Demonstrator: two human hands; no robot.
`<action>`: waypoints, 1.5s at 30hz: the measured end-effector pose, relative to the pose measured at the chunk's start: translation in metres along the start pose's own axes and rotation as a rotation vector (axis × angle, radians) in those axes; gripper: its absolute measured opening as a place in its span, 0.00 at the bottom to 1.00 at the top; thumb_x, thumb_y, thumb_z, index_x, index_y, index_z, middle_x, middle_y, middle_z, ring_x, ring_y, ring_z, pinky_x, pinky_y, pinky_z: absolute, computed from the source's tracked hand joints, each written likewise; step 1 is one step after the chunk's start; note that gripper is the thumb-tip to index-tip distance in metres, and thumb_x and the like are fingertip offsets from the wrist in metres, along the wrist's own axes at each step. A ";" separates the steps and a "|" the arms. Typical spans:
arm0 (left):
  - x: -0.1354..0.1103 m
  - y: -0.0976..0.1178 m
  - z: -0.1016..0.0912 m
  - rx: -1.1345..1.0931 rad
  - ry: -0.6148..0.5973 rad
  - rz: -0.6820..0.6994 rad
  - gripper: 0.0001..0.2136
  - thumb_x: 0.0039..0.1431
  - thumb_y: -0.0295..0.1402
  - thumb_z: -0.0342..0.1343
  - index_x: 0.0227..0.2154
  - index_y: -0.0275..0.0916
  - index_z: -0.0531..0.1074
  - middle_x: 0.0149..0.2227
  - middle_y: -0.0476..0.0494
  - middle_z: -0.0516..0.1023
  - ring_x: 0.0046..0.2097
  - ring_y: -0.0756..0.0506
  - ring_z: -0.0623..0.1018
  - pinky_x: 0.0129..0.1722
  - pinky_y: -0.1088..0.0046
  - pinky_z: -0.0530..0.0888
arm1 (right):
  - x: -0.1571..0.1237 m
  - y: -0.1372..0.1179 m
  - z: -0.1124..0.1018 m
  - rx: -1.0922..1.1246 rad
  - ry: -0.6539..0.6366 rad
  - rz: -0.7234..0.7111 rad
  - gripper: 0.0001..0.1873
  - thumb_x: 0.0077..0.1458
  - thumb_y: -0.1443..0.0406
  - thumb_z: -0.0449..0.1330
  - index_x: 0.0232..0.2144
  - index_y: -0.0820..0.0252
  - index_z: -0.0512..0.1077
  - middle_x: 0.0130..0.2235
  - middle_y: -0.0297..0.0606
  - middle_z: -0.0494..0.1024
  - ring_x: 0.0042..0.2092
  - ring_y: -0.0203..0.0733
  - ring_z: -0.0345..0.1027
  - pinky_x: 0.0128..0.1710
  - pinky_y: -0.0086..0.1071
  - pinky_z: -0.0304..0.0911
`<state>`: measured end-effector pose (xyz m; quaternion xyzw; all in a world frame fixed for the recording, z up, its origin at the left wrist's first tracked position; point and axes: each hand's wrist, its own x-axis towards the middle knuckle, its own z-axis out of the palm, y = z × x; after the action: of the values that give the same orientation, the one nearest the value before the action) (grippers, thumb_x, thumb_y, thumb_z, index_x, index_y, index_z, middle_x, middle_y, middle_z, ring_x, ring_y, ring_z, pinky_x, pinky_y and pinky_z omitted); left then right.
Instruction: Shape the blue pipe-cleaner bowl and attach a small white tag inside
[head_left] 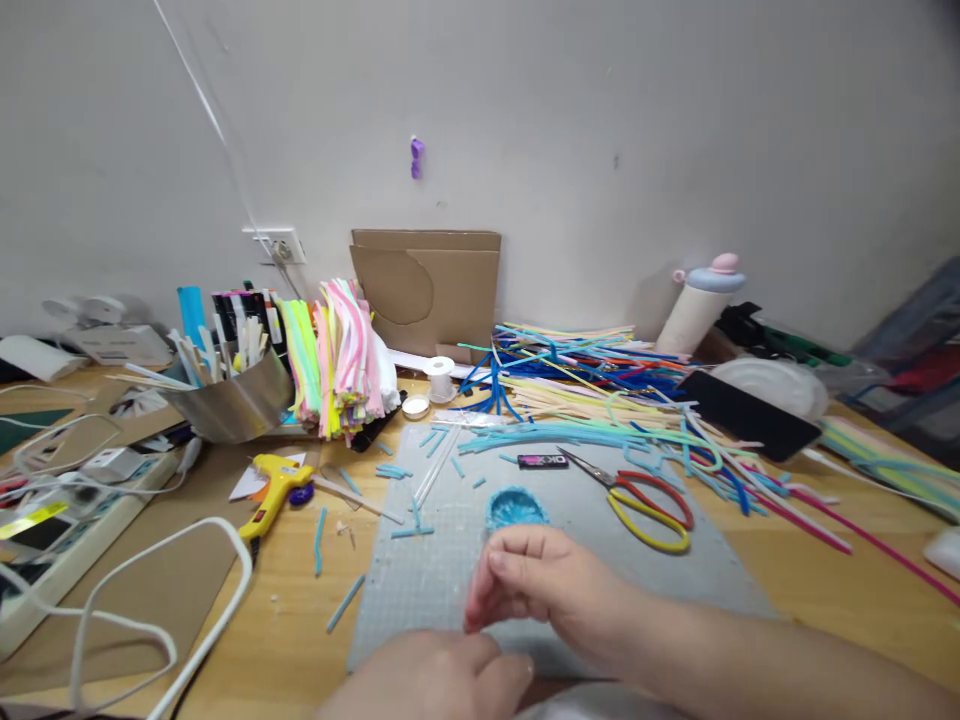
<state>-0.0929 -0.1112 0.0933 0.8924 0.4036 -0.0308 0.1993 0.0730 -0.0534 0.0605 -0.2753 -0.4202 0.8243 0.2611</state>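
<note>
My right hand [541, 578] is over the near part of the grey cutting mat [450, 490], with its fingers curled and its thumb pressed to them. Low at the frame's bottom edge, my left hand [439, 680] is blurred and closed, close to my right fingertips. Whatever lies between the fingers of either hand is hidden. Just beyond my right hand sits a small light-blue fuzzy bowl shape [516, 508], open at the top. To its right lie scissors [645, 500] with one red and one yellow handle loop. A black glue-stick-like piece [543, 461] lies beside their tip.
Several cut light-blue pipe cleaner pieces [412, 532] are scattered at the mat's left. A yellow glue gun [276, 492] lies left of it, near a white cable [232, 540]. Behind are pipe cleaner bundles [345, 360], cardboard [465, 290], a phone [750, 415] and a bottle [694, 310].
</note>
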 end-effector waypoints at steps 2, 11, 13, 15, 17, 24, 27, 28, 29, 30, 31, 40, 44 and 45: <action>-0.003 0.000 -0.007 -0.046 0.087 0.010 0.04 0.59 0.34 0.54 0.33 0.43 0.73 0.30 0.47 0.79 0.30 0.45 0.78 0.25 0.75 0.68 | -0.007 0.006 -0.009 0.166 0.035 0.003 0.18 0.50 0.53 0.64 0.26 0.64 0.72 0.25 0.38 0.75 0.28 0.38 0.72 0.35 0.34 0.66; 0.037 -0.043 -0.019 -0.157 0.566 -0.104 0.18 0.64 0.25 0.43 0.53 0.46 0.68 0.60 0.43 0.67 0.61 0.43 0.64 0.60 0.61 0.59 | -0.045 0.007 -0.041 0.302 -0.011 -0.010 0.12 0.55 0.59 0.62 0.27 0.64 0.71 0.18 0.27 0.61 0.20 0.28 0.54 0.22 0.25 0.55; 0.055 -0.050 -0.012 -0.190 0.488 -0.046 0.18 0.62 0.25 0.48 0.53 0.46 0.68 0.59 0.43 0.68 0.61 0.43 0.65 0.61 0.59 0.58 | -0.051 0.006 -0.045 0.326 -0.021 0.003 0.12 0.56 0.60 0.61 0.28 0.64 0.71 0.18 0.27 0.61 0.20 0.28 0.51 0.22 0.24 0.52; 0.066 -0.054 -0.007 -0.218 0.433 -0.038 0.16 0.60 0.25 0.51 0.49 0.45 0.71 0.52 0.45 0.75 0.55 0.44 0.70 0.61 0.58 0.57 | -0.057 0.004 -0.049 0.350 -0.023 0.009 0.12 0.56 0.60 0.61 0.28 0.63 0.71 0.18 0.27 0.60 0.20 0.27 0.49 0.21 0.23 0.48; 0.072 -0.056 -0.003 -0.238 0.389 -0.074 0.12 0.60 0.27 0.52 0.44 0.44 0.74 0.45 0.45 0.79 0.49 0.44 0.74 0.58 0.59 0.60 | -0.063 0.000 -0.055 0.368 -0.017 -0.009 0.12 0.57 0.59 0.61 0.27 0.63 0.71 0.18 0.27 0.58 0.20 0.26 0.46 0.21 0.23 0.44; 0.065 -0.060 -0.002 -0.317 0.388 -0.138 0.10 0.62 0.30 0.49 0.35 0.41 0.77 0.36 0.45 0.81 0.40 0.45 0.76 0.43 0.69 0.69 | -0.079 -0.013 -0.083 0.449 0.077 -0.137 0.12 0.56 0.61 0.62 0.26 0.64 0.72 0.19 0.25 0.51 0.20 0.26 0.39 0.19 0.21 0.39; 0.060 -0.058 -0.005 -0.337 0.444 -0.150 0.10 0.61 0.31 0.50 0.36 0.42 0.78 0.33 0.46 0.81 0.38 0.46 0.76 0.40 0.71 0.70 | -0.081 -0.013 -0.090 0.462 0.117 -0.125 0.11 0.54 0.61 0.64 0.26 0.64 0.72 0.19 0.24 0.48 0.20 0.25 0.37 0.18 0.20 0.37; 0.059 -0.057 -0.005 -0.350 0.466 -0.172 0.10 0.60 0.31 0.51 0.38 0.43 0.78 0.33 0.46 0.80 0.37 0.46 0.76 0.39 0.71 0.70 | -0.081 -0.012 -0.091 0.459 0.127 -0.117 0.11 0.53 0.61 0.64 0.27 0.64 0.72 0.19 0.24 0.48 0.20 0.25 0.36 0.17 0.19 0.36; 0.059 -0.056 -0.006 -0.365 0.488 -0.196 0.10 0.60 0.32 0.51 0.40 0.43 0.77 0.33 0.46 0.80 0.36 0.46 0.77 0.38 0.72 0.70 | -0.080 -0.012 -0.091 0.451 0.136 -0.109 0.10 0.53 0.61 0.65 0.28 0.63 0.73 0.19 0.24 0.49 0.20 0.25 0.35 0.17 0.19 0.35; 0.059 -0.056 -0.006 -0.377 0.508 -0.217 0.11 0.60 0.33 0.51 0.41 0.43 0.76 0.33 0.46 0.80 0.36 0.46 0.77 0.38 0.72 0.70 | -0.080 -0.012 -0.091 0.438 0.146 -0.102 0.10 0.53 0.61 0.65 0.30 0.63 0.73 0.19 0.23 0.49 0.20 0.25 0.35 0.17 0.19 0.34; 0.058 -0.056 -0.007 -0.383 0.523 -0.226 0.10 0.60 0.33 0.51 0.41 0.43 0.76 0.33 0.47 0.80 0.36 0.46 0.77 0.37 0.72 0.70 | -0.079 -0.013 -0.091 0.421 0.154 -0.097 0.10 0.53 0.61 0.64 0.33 0.62 0.73 0.19 0.23 0.50 0.20 0.25 0.35 0.16 0.18 0.33; 0.056 -0.049 -0.016 -0.353 0.559 -0.080 0.07 0.62 0.32 0.52 0.31 0.40 0.73 0.32 0.47 0.76 0.36 0.48 0.74 0.39 0.74 0.68 | -0.056 -0.033 -0.070 0.216 0.127 -0.011 0.08 0.57 0.61 0.60 0.33 0.60 0.68 0.18 0.22 0.52 0.19 0.25 0.34 0.16 0.19 0.31; 0.054 -0.051 -0.016 -0.383 0.560 -0.066 0.07 0.61 0.31 0.52 0.30 0.39 0.73 0.31 0.47 0.76 0.35 0.48 0.74 0.38 0.74 0.67 | -0.033 -0.043 -0.057 0.173 0.057 -0.031 0.09 0.56 0.61 0.60 0.33 0.60 0.67 0.17 0.21 0.53 0.18 0.25 0.34 0.16 0.19 0.32; 0.053 -0.052 -0.015 -0.401 0.558 -0.065 0.07 0.61 0.30 0.52 0.30 0.39 0.73 0.31 0.47 0.76 0.35 0.48 0.74 0.38 0.74 0.67 | -0.027 -0.046 -0.054 0.188 0.051 -0.040 0.09 0.55 0.61 0.61 0.33 0.60 0.67 0.17 0.21 0.53 0.18 0.24 0.35 0.16 0.19 0.33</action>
<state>-0.0964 -0.0372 0.0786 0.7964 0.4687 0.2881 0.2514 0.1377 -0.0177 0.0785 -0.2617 -0.3397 0.8475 0.3128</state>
